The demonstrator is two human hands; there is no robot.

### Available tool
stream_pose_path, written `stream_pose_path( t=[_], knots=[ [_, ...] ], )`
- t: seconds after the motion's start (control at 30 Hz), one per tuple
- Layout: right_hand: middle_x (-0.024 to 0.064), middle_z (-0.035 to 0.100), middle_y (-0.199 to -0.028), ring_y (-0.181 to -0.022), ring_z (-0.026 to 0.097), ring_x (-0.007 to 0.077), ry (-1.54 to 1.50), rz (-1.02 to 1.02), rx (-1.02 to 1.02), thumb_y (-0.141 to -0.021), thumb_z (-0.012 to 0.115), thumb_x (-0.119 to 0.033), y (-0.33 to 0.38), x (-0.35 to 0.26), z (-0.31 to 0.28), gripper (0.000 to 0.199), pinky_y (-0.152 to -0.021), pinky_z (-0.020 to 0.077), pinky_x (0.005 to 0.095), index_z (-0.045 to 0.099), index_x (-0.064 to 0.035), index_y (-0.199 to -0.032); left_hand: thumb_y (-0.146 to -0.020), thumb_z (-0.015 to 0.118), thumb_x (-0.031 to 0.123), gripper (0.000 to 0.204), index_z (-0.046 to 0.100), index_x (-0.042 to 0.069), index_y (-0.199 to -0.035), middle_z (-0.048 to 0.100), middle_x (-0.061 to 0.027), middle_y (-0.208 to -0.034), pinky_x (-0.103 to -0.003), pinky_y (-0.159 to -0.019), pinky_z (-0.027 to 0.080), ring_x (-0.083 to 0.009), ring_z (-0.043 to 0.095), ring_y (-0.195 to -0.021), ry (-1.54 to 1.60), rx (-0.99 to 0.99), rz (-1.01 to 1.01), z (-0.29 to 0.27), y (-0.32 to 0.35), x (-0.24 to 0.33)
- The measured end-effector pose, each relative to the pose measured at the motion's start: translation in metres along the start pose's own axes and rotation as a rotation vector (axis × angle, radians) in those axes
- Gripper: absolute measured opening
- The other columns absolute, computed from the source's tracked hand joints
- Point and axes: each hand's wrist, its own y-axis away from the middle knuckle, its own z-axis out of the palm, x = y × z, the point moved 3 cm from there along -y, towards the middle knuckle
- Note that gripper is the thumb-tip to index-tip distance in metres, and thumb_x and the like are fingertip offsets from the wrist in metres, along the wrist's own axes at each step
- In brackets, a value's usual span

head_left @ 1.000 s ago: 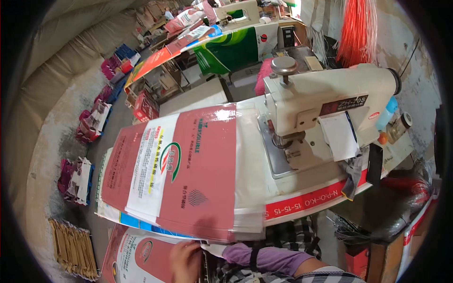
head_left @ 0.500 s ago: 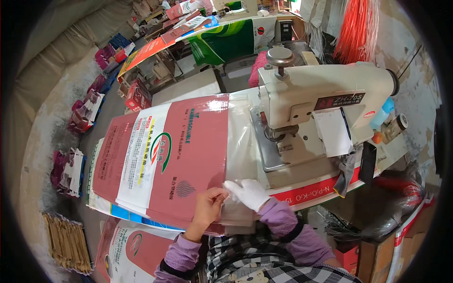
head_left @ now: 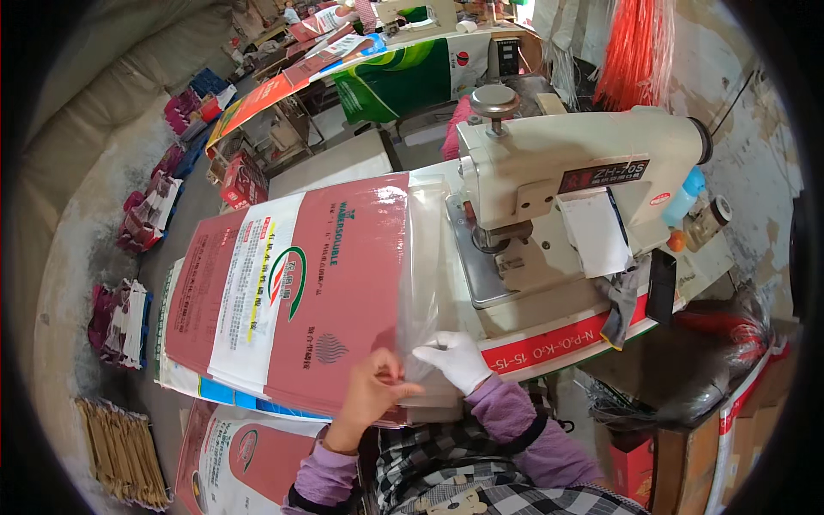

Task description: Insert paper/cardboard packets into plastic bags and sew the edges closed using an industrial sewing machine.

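A pink-red and white printed woven sack (head_left: pixel 343 232) lies flat on a stack before me, and a clear plastic liner (head_left: pixel 422 292) sticks out of its right edge. My right hand (head_left: pixel 457 359), in a white glove, pinches the liner near its front corner. Bare and slightly blurred, my left hand (head_left: pixel 371 393) is over the sack's front right corner, its thumb apart from the curled fingers. No object shows in it. Right of the liner stands a cream sewing machine (head_left: pixel 566 163) with a metal plate (head_left: pixel 481 275) under its head.
More printed sacks (head_left: pixel 249 463) lie lower left. Folded bundles (head_left: pixel 124 322) line the floor by the left wall, with brown strips (head_left: pixel 124 451) nearer. A phone (head_left: pixel 661 286) and a glass jar (head_left: pixel 711 219) are at the right. Red strands (head_left: pixel 635 51) hang behind the machine.
My left hand has moved off the liner's edge, its thumb and fingers now apart. The right hand keeps its pinch and the liner has bunched up slightly. The whole view has shifted a little.
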Motion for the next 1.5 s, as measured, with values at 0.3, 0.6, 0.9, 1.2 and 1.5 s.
stream_pose_path(
  t=[0.3, 0.6, 0.9, 1.2, 1.5],
  knots=[
    [0.0142, 0.068, -0.080, -0.071, 0.065, 0.0288, 0.692, -0.070, 0.232, -0.087, 0.065, -0.023, 0.000, -0.006, 0.000, 0.021, -0.066, 0.0492, 0.0407, 0.066, -0.0033, -0.082, -0.084, 0.067, -0.001, 0.007, 0.064, 0.003, -0.087, 0.065, -0.0006, -0.080, -0.023, -0.066, 0.047, -0.0079, 0.059, -0.073, 0.404, 0.311, 0.037, -0.017, -0.018, 0.000],
    [0.0134, 0.063, -0.086, -0.078, 0.064, 0.0326, 0.343, -0.233, 0.086, -0.079, 0.073, -0.026, 0.003, -0.060, 0.064, 0.026, -0.075, 0.0494, 0.0392, 0.062, -0.0070, -0.091, -0.089, 0.061, 0.014, 0.017, 0.061, 0.002, -0.101, 0.062, -0.0120, -0.113, -0.037, -0.092, 0.045, -0.0248, 0.057, -0.108, 0.387, 0.363, 0.126, -0.019, -0.012, 0.002],
    [0.0129, 0.063, -0.100, -0.102, 0.057, 0.0308, 0.422, -0.553, -0.283, -0.086, 0.061, -0.025, 0.003, -0.035, 0.066, 0.029, -0.090, 0.0429, 0.0425, 0.066, -0.0062, -0.107, -0.091, 0.060, 0.028, 0.032, 0.062, 0.000, -0.075, 0.060, -0.0169, -0.062, -0.039, -0.055, 0.047, -0.0266, 0.058, -0.053, -0.312, 0.253, -0.186, -0.076, -0.008, -0.003],
    [0.0143, 0.063, -0.117, -0.114, 0.059, 0.0276, 0.667, -0.487, -0.531, -0.095, 0.044, -0.031, -0.014, -0.078, 0.112, 0.039, -0.097, 0.0469, 0.0455, 0.061, -0.0035, -0.117, -0.082, 0.066, 0.020, 0.018, 0.061, 0.004, -0.085, 0.059, -0.0167, -0.064, -0.044, -0.054, 0.044, -0.0313, 0.062, -0.058, -1.109, 0.283, 0.390, -0.068, 0.034, 0.104],
    [0.0171, 0.068, -0.093, -0.074, 0.066, 0.0240, 0.392, -0.240, 0.000, -0.085, 0.066, -0.022, -0.115, 0.047, 0.034, 0.025, -0.071, 0.0531, 0.0390, 0.065, -0.0034, -0.103, -0.078, 0.065, 0.020, 0.030, 0.064, 0.016, -0.108, 0.058, -0.0014, -0.064, -0.034, -0.046, 0.045, -0.0206, 0.061, -0.056, -1.574, 0.160, -0.015, -0.105, 0.208, 0.113]
  ],
)
